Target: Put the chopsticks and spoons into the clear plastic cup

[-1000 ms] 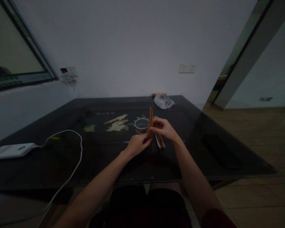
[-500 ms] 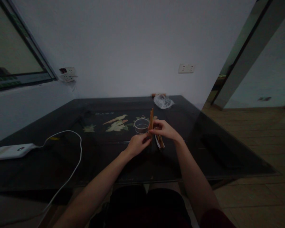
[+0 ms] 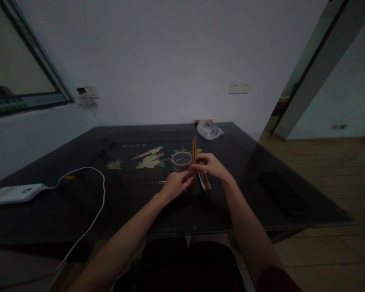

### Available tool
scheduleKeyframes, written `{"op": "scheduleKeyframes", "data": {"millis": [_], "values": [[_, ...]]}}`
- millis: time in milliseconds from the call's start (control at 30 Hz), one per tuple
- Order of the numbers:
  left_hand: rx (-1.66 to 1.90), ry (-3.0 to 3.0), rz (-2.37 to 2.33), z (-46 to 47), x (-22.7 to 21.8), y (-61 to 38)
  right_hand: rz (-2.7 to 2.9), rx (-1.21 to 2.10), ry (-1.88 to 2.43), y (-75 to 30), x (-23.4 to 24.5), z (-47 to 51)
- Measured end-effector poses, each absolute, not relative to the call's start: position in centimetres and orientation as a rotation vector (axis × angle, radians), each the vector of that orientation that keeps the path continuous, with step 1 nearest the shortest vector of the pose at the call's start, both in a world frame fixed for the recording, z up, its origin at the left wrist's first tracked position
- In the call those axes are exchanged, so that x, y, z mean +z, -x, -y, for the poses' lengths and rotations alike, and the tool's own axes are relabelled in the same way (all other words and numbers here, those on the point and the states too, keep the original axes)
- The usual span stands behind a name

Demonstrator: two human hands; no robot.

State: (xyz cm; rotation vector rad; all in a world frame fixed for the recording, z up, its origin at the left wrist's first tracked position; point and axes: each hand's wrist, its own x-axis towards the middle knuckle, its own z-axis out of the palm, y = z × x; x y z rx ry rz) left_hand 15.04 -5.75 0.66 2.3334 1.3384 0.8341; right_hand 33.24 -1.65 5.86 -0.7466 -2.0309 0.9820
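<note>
Two thin brown sticks (image 3: 194, 148) stand upright side by side above the table. My right hand (image 3: 211, 165) is closed on them at mid-length, between thumb and fingers. At their lower end is my left hand (image 3: 176, 183), its fingers bent and together against the sticks. Just behind my left hand stands a clear round cup (image 3: 181, 161) with a pale rim. More brown sticks (image 3: 206, 180) lie on a narrow white wrapper (image 3: 201, 181) under my right hand, partly hidden by it.
On the dark table (image 3: 109, 219), a crumpled clear plastic bag (image 3: 209, 129) lies at the back. A white power bank (image 3: 16, 194) with a white cable (image 3: 103, 190) is on the left. A dark flat object (image 3: 282, 194) lies on the right.
The upright sticks have risen very slightly in my right hand. My left fingers have shifted a little at their lower end. The cup and wrapper stay where they were.
</note>
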Motion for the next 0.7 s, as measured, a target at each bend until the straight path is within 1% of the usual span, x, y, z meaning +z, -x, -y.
{"op": "scheduleKeyframes", "data": {"millis": [133, 200, 300, 367, 433, 567, 700], "values": [[0.952, -2.363, -1.315, 6.0, 1.7, -14.0, 1.976, 0.997, 0.795, -33.3, 6.0, 1.7], [1.131, -2.342, -1.313, 6.0, 2.3, -13.3, 1.965, 0.996, 0.811, -33.3, 6.1, 1.8], [1.507, -2.219, -1.345, 5.5, 2.9, -12.3, 1.959, 0.999, 0.837, -33.2, 6.2, 1.9], [1.661, -2.111, -1.344, 4.6, 2.7, -11.9, 1.948, 1.008, 0.849, -33.2, 6.2, 1.9], [1.654, -2.010, -1.348, 3.3, 1.9, -11.6, 1.938, 1.015, 0.854, -33.2, 6.2, 1.8], [1.448, -1.827, -1.386, 1.1, -0.7, -11.5, 1.929, 1.026, 0.860, -33.3, 6.1, 1.6], [1.287, -1.779, -1.210, 0.6, -2.2, -11.9, 1.928, 0.997, 0.857, -33.3, 6.2, 1.6]]}}
